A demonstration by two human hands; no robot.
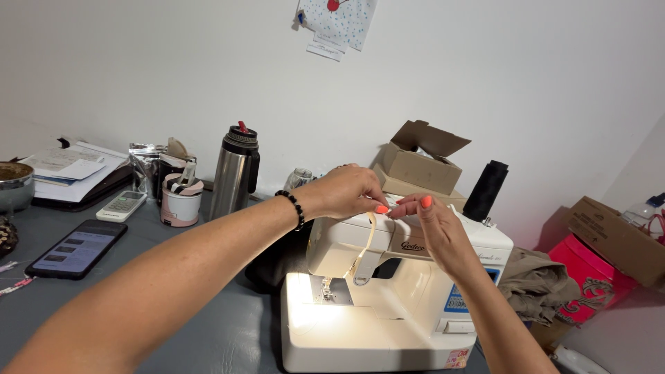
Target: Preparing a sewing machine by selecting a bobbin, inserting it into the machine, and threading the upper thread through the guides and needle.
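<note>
- Pinching fingertips of both hands meet on top of the white sewing machine [398,291]: left hand [346,190] and right hand [436,228] appear to hold fine thread, too thin to confirm.
- Step, judged: threading the upper guides; next calls for drawing thread down toward the lit needle [325,291].
- Left of the machine: phone [77,248], steel flask [234,173].
- Behind the machine: black thread cone [485,190], cardboard box [419,163].
- Grey table [208,332], white wall.

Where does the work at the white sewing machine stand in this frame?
Done: white sewing machine lit, black thread spool standing on top. In hand: left hand and right hand pinch at the top thread guides. Left: no fabric lies under the needle.
</note>
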